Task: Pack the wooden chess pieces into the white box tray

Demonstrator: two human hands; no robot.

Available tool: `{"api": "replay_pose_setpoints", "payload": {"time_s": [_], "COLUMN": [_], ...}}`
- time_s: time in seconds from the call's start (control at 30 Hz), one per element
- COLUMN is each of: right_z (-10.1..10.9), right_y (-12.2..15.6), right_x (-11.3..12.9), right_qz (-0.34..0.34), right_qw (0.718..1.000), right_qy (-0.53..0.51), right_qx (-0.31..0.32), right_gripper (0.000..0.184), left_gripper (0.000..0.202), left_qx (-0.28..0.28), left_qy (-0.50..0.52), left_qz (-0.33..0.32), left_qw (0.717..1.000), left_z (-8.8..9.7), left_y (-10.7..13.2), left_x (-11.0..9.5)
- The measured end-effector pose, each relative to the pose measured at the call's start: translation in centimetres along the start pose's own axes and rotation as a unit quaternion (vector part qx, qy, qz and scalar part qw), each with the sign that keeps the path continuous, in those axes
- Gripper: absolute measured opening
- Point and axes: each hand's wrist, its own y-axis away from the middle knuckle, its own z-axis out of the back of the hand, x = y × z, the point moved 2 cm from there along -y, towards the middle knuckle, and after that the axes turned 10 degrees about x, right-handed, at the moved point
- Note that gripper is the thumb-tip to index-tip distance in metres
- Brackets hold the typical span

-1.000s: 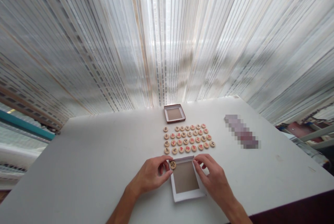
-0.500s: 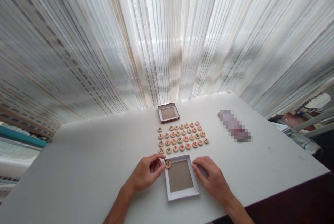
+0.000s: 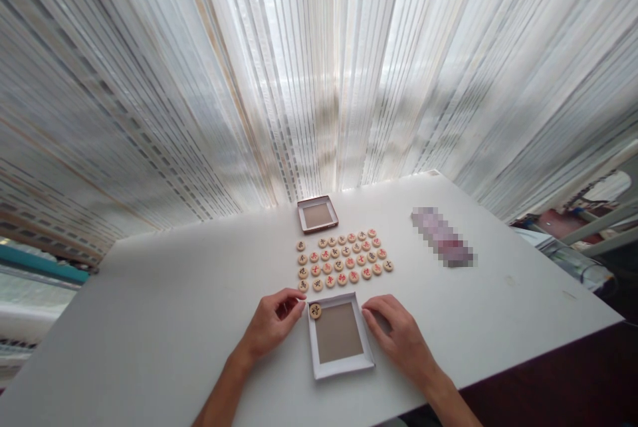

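Only one piece (image 3: pixel 315 311) is in the near box (image 3: pixel 341 334), at its far left corner; the other pieces (image 3: pixel 341 279) lie outside, in rows beyond. Left hand (image 3: pixel 273 321) and right hand (image 3: pixel 397 325) flank it, empty, fingers curled, tips slightly parted

I read single characters only. The round, pale wooden disc (image 3: pixel 315 311) in the corner of my white-rimmed, shallow cardboard tray (image 3: pixel 343 366) bears black 将. Among the rows of round, pale wooden discs (image 3: pixel 338 265) beyond: near-left disc (image 3: pixel 303 286), black 馬; near-right disc (image 3: pixel 388 266), black 士. Other characters, red or black: too small for me to read surely.
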Motion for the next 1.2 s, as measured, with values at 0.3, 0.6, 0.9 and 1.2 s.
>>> {"api": "replay_pose_setpoints", "payload": {"time_s": [0.3, 0.6, 0.9, 1.2], "right_z": [0.2, 0.3, 0.3, 4.3], "right_y": [0.0, -0.2, 0.0, -1.0], "right_x": [0.2, 0.4, 0.7, -4.1], "right_qz": [-0.002, -0.006, -0.009, -0.066], "right_qw": [1.0, 1.0, 1.0, 0.981], "right_qy": [-0.004, -0.001, -0.002, 0.088], "right_qx": [-0.01, -0.013, -0.013, -0.157], "right_gripper": [0.014, 0.016, 0.017, 0.026], "left_gripper": [0.027, 0.025, 0.019, 0.017], "left_qx": [-0.007, -0.016, -0.178, -0.12], "left_qy": [-0.012, -0.014, -0.099, -0.123], "left_qz": [0.0, -0.012, -0.068, -0.069], "left_qw": [1.0, 1.0, 0.977, 0.983], "left_z": [0.0, 0.0, 1.3, 1.2], "left_y": [-0.1, 0.0, 0.0, -0.1], "left_x": [-0.6, -0.4, -0.6, -0.9]}}
